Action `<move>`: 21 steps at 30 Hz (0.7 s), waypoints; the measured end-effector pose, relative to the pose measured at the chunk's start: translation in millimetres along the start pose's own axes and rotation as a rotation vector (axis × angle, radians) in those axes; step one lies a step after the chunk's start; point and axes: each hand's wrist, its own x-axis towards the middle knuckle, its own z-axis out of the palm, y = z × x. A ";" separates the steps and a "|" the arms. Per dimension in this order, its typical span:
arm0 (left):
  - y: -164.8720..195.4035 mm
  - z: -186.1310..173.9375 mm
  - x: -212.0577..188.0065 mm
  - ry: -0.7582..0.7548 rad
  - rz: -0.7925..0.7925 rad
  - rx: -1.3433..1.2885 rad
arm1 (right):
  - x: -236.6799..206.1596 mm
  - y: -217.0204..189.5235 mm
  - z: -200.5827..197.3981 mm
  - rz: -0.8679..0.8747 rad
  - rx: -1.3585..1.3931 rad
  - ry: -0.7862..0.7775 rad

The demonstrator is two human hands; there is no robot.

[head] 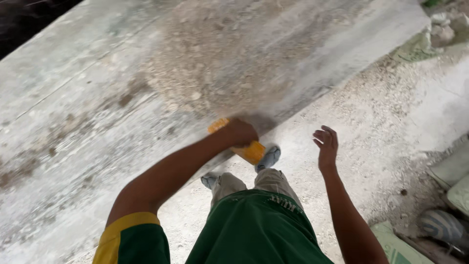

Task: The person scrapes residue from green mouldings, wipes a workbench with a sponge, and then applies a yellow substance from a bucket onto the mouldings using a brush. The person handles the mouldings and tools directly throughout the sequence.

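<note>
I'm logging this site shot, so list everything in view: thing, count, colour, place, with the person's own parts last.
plastered wall surface: one, grey-white with brown patches, fills the upper left.
rough mortar patch: one, sandy brown, top centre of the wall.
yellow float: one, yellow-orange, against the wall's lower edge, partly hidden by the hand.
gritty floor: one, pale grey, right side.
sacks: about two or three, pale green, right edge and lower right corner.
rubble: a small heap, grey, top right corner.
shoes: two, grey-blue, on the floor by the wall.
trousers: beige, above the shoes.
shirt: green with yellow sleeve trim, bottom centre.
left hand: grip closed on the float.
right hand: open, empty, over the floor.
</note>
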 end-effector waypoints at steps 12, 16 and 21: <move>70.5 -134.4 192.8 0.934 0.063 0.258 | 22.1 -3.8 -75.5 0.116 0.062 -0.042; 75.0 -57.1 128.4 0.522 0.143 0.325 | -12.7 -2.5 -123.9 0.117 0.031 0.117; 50.6 -71.0 189.6 0.771 0.336 0.613 | -54.4 -8.2 -107.1 0.202 -0.096 0.227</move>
